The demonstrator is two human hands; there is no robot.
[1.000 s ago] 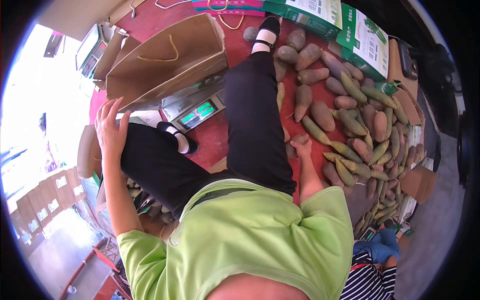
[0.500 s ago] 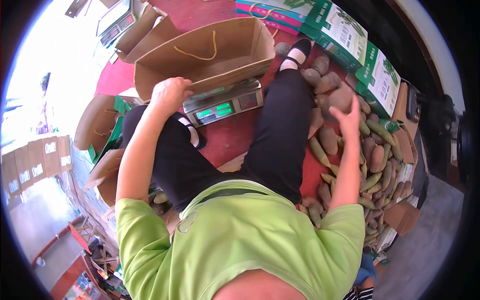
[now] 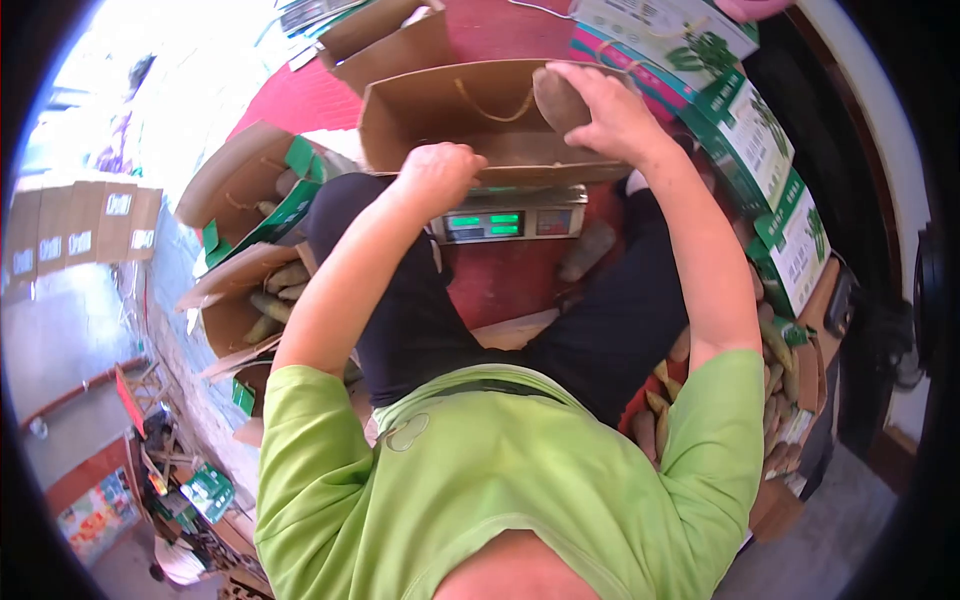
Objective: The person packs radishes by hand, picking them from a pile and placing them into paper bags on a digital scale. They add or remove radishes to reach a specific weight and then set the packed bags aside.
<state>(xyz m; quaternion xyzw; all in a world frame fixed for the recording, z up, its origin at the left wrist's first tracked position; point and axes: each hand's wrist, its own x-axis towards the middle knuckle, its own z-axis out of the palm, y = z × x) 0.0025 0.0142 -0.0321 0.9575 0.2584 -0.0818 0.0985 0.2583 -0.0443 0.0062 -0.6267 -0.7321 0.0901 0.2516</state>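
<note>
A brown cardboard carrier bag (image 3: 420, 120) with rope handles stands open on a digital scale (image 3: 510, 222), whose display glows green. My left hand (image 3: 440, 178) is closed on the bag's near rim, with the fingertips partly hidden. In my right hand (image 3: 615, 115) is a large brown tuber (image 3: 562, 100), held over the right end of the bag's opening. The inside of the bag that shows is bare cardboard; its right end is partly covered by my hand.
At my left stand open boxes (image 3: 235, 190) holding tubers. Green and white printed boxes (image 3: 770, 130) line the right side, near a pile of tubers (image 3: 780, 360) partly hidden by my arm. Another open cardboard bag (image 3: 390, 50) stands behind on the red floor covering (image 3: 490, 290).
My right hand has brought the tuber from above the pile on the right over to the bag's opening. My left hand stays on the rim. The view has shifted.
</note>
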